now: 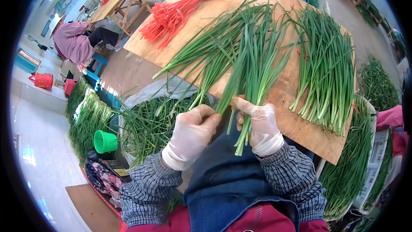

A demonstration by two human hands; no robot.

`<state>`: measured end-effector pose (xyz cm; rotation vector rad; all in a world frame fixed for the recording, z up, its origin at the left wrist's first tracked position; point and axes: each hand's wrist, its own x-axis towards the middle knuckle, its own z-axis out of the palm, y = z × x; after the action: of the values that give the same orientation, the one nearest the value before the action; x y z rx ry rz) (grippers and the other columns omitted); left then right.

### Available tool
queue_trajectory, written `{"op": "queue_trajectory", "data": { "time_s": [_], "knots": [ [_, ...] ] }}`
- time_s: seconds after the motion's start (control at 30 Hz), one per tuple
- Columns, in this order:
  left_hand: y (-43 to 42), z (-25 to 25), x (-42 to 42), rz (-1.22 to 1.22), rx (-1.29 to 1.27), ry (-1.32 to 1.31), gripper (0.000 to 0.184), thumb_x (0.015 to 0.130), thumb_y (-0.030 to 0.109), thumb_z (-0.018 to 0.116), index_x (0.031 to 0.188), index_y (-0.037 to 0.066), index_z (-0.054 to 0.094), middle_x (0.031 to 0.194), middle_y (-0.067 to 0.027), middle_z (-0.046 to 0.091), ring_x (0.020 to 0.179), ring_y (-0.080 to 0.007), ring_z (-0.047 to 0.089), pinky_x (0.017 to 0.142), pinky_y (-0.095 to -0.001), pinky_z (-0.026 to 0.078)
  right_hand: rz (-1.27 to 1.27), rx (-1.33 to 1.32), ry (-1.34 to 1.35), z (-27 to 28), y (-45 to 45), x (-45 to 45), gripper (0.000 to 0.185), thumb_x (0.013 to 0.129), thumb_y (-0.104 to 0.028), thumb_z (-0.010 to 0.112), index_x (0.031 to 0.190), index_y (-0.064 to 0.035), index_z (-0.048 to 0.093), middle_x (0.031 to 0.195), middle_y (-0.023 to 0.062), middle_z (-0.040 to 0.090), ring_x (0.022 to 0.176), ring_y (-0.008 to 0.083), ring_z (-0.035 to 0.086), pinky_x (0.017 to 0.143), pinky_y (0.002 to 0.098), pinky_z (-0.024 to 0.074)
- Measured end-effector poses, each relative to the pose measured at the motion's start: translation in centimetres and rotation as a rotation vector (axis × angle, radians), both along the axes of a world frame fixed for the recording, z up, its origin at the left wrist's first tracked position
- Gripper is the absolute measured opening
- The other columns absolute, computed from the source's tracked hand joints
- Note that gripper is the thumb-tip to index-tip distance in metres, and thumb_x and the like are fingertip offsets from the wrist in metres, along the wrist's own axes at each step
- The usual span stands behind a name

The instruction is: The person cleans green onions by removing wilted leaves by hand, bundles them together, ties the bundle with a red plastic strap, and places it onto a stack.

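Both of my hands wear thin, pale gloves with bare fingertips. My right hand (259,122) is wrapped round a small bunch of green stalks (257,77), whose pale ends stick out below the fingers. Just left of it, my left hand (193,131) pinches at the lower end of a green leaf at the edge of the bunch. Loose stalks (214,43) fan out on the wooden board (296,129) beyond my hands. A thick pile of stalks (328,68) lies on the board's right side, pale ends towards me.
Red ties (171,19) lie at the board's far left. Below left are a heap of loose greens (150,124) and a green bucket (105,141). More greens fill a crate (375,167) at right. A person in a hat (75,41) sits at upper left.
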<state>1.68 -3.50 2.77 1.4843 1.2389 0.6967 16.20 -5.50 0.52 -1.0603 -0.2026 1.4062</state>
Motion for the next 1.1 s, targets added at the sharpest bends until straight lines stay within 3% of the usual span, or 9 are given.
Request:
{"op": "queue_trajectory", "data": {
  "time_s": [0.07,0.33,0.57,0.7,0.8,0.83,0.87,0.93,1.1],
  "knots": [
    [0.1,1.9,0.2,0.053,-0.307,-0.146,0.009,0.080,0.008,0.059,0.076,0.000,0.059,0.058,-0.0020,0.054,0.048,-0.0057,0.045,0.044,-0.0221,0.036,0.031,0.009,0.024,-0.3,-0.1,0.0,0.010,0.076,-0.004,0.064,0.083,0.0001,0.057,0.060,0.0048,0.054,0.041,0.0112,0.047,0.036,0.0239,0.0380],
    [-1.0,0.5,-0.1,0.164,-0.299,-0.333,0.007,0.081,0.006,0.058,0.076,0.001,0.059,0.061,0.0004,0.053,0.050,-0.0045,0.043,0.047,-0.0189,0.034,0.040,0.032,0.222,-0.4,0.5,-0.2,0.004,0.076,0.000,0.058,0.078,0.0023,0.055,0.054,0.0026,0.048,0.042,0.0114,0.045,0.040,0.0247,0.0395],
    [-3.5,-0.4,-1.5,0.438,0.227,-0.323,0.013,0.088,0.016,0.052,0.082,0.004,0.054,0.067,-0.0030,0.057,0.039,-0.0038,0.038,0.035,-0.0173,0.029,-0.025,0.146,0.433,-1.1,0.6,0.7,0.003,0.079,0.001,0.051,0.079,0.0029,0.053,0.057,0.0015,0.045,0.047,0.0099,0.042,0.045,0.0251,0.0394],
    [-2.4,-2.3,-9.2,0.834,0.360,-0.334,0.020,0.090,0.017,0.050,0.076,0.004,0.055,0.049,0.0022,0.044,0.036,-0.0046,0.032,0.033,-0.0181,0.025,0.049,0.226,0.478,-1.4,0.6,2.3,0.016,0.078,-0.004,0.051,0.091,0.0048,0.052,0.063,0.0051,0.051,0.050,0.0119,0.046,0.046,0.0245,0.0404],
    [-1.3,-4.4,-14.0,0.844,0.189,0.117,0.026,0.087,0.022,0.057,0.069,0.003,0.055,0.053,0.0007,0.049,0.041,-0.0061,0.036,0.038,-0.0227,0.028,0.113,0.251,0.425,-1.8,-0.3,3.5,0.032,0.076,-0.009,0.052,0.104,0.0055,0.052,0.082,0.0129,0.063,0.070,0.0201,0.062,0.053,0.0276,0.0501],
    [-0.5,-5.4,-14.6,0.730,0.377,0.267,0.027,0.083,0.024,0.061,0.069,0.001,0.056,0.053,-0.0004,0.050,0.045,-0.0083,0.040,0.042,-0.0238,0.031,0.098,0.228,0.405,-1.7,-0.5,3.5,0.031,0.078,-0.011,0.051,0.104,0.0048,0.052,0.082,0.0127,0.063,0.074,0.0216,0.062,0.056,0.0302,0.0519],
    [0.0,-6.0,-14.4,0.651,0.494,0.466,0.020,0.079,0.020,0.064,0.073,0.001,0.059,0.060,-0.0048,0.055,0.055,-0.0152,0.049,0.052,-0.0269,0.039,0.082,0.205,0.382,-1.2,-0.6,3.5,0.031,0.079,-0.013,0.050,0.104,0.0042,0.053,0.083,0.0124,0.063,0.077,0.0232,0.063,0.060,0.0328,0.0538],
    [2.4,-6.6,-12.8,0.409,0.827,0.682,0.023,0.074,0.023,0.067,0.082,0.003,0.060,0.079,-0.0100,0.060,0.074,-0.0229,0.056,0.069,-0.0337,0.043,0.052,0.164,0.493,-0.5,-0.8,3.3,0.029,0.085,-0.022,0.046,0.100,0.0012,0.055,0.084,0.0131,0.064,0.083,0.0280,0.063,0.065,0.0422,0.0543],
    [7.3,-7.7,-7.2,0.361,0.862,1.139,0.057,0.067,0.036,0.070,0.109,0.002,0.052,0.103,-0.0172,0.057,0.101,-0.0305,0.051,0.089,-0.0422,0.035,0.139,0.191,0.555,-0.1,-1.0,4.0,0.034,0.087,-0.029,0.049,0.100,0.0027,0.053,0.076,0.0099,0.058,0.069,0.0190,0.059,0.059,0.0359,0.0523]
  ]
}}
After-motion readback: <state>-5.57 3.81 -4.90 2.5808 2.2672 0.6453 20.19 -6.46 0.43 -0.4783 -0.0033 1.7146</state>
